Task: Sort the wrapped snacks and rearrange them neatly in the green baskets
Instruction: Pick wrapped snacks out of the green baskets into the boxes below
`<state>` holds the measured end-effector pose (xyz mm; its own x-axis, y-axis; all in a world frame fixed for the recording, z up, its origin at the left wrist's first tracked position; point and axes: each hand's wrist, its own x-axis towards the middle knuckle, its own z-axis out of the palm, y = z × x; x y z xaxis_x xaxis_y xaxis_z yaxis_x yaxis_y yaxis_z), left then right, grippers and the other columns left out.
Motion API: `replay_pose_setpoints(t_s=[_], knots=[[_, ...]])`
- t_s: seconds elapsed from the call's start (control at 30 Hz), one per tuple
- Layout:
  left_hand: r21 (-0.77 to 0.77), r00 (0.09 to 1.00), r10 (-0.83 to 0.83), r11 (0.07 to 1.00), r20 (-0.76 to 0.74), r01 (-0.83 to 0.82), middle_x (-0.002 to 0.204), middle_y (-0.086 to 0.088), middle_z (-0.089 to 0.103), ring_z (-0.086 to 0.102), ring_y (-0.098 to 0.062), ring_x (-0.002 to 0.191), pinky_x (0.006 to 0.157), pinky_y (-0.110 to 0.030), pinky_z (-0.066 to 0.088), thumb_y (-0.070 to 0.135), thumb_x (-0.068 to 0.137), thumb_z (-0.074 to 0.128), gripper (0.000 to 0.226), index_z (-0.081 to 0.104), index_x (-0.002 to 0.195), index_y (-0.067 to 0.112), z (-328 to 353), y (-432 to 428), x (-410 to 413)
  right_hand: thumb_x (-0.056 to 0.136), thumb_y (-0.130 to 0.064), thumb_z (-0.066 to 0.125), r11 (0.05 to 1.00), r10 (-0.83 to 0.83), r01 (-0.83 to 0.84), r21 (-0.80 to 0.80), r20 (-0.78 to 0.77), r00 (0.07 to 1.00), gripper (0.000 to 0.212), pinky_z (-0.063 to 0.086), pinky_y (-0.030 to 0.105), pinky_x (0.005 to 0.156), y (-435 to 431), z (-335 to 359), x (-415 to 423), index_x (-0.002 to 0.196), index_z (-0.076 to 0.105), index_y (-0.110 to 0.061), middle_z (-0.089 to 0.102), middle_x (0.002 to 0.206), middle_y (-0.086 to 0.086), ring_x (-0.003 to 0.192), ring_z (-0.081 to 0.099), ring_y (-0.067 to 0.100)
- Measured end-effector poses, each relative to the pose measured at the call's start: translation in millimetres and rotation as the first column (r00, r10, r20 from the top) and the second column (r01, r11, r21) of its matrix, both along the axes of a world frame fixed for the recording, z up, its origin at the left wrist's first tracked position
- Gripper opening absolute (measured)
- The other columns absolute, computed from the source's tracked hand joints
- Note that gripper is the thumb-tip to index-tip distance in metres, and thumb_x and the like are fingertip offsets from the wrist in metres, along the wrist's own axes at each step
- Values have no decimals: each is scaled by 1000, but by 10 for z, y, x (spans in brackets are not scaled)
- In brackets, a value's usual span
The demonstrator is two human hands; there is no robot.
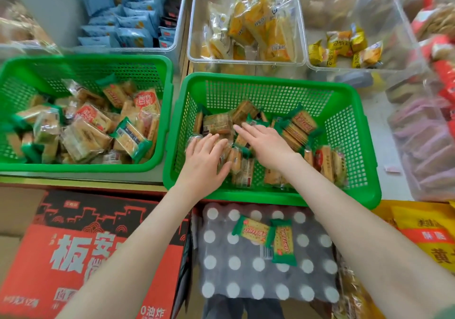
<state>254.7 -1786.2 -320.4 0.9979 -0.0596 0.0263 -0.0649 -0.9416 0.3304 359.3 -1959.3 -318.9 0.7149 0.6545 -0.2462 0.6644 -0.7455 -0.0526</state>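
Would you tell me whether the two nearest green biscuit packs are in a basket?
Out: both green biscuit packs lie on the wrapped bottle pack, outside the right basket.

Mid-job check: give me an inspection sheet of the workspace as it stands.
Surface: pale shelf top carries both baskets.
Job's things: left green basket and right green basket hold jumbled wrapped snacks.
Clutter: two green-wrapped packs lie outside, on a shrink-wrapped bottle pack.
Hands: left hand and right hand lie flat on snacks in the right basket.
Cables: nothing seen.
Surroundings: clear bins of other snacks behind; red carton below.
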Motion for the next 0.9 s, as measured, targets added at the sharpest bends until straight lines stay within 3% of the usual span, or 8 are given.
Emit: replay_pose_setpoints(t_s=[0.13,0.27,0.4,0.5,0.57,0.7,0.8,0.9], knots=[[17,999,-15,1000,45,15,137,-12,54,45,-29,131,114,-48,25,43,91,43,55,55,131,8,9,-25,-26,84,6,52,989,23,0,-151,154,988,80,23,43,105,5,-15,53,151,19,-21,28,147,7,131,24,30],[18,995,-37,999,93,35,133,-14,57,49,-31,126,111,-46,30,42,92,36,55,57,128,5,35,-63,-23,82,-5,61,992,-49,73,-100,222,974,64,16,43,109,-174,-43,13,139,33,-11,36,139,10,130,29,28],[84,948,-146,988,282,128,128,-19,59,50,-36,125,110,-49,33,28,94,50,41,62,121,0,49,-278,-90,75,-27,75,918,-207,71,391,318,925,55,39,39,94,-535,66,-230,118,52,-2,61,106,12,99,56,29],[218,832,-525,846,181,486,122,-17,63,55,-34,120,108,-46,38,42,97,44,48,65,117,4,7,-483,-175,87,-37,62,793,-201,-42,608,326,924,54,44,37,92,-837,145,-707,125,49,-1,61,106,14,100,54,27],[265,779,-624,764,68,588,119,-16,65,56,-34,118,105,-46,42,52,97,40,56,67,112,5,-17,-514,-157,88,-40,59,795,-202,-33,605,315,927,58,44,36,91,-1032,93,-1061,129,44,-3,61,107,14,100,52,27],[315,810,-583,760,-57,569,115,-13,66,57,-32,117,101,-43,44,60,94,33,65,66,110,6,24,-509,-103,84,-45,55,827,-274,115,551,215,937,61,39,37,86,-1348,-175,-1647,128,41,-6,50,110,7,96,48,25],[325,814,-576,757,-79,567,107,-10,69,60,-31,108,95,-41,47,60,93,32,65,67,107,7,52,-515,-87,83,-45,57,868,-285,185,462,156,946,61,40,37,84,-1456,-402,-1925,127,43,-6,57,103,10,94,50,25],[322,827,-555,770,-87,550,101,-8,69,61,-30,101,91,-41,48,62,92,30,65,66,105,8,43,-505,-74,86,-43,63,847,-479,474,240,-43,877,65,48,39,81,-1479,-575,-2023,135,41,-7,60,109,13,96,57,31]])
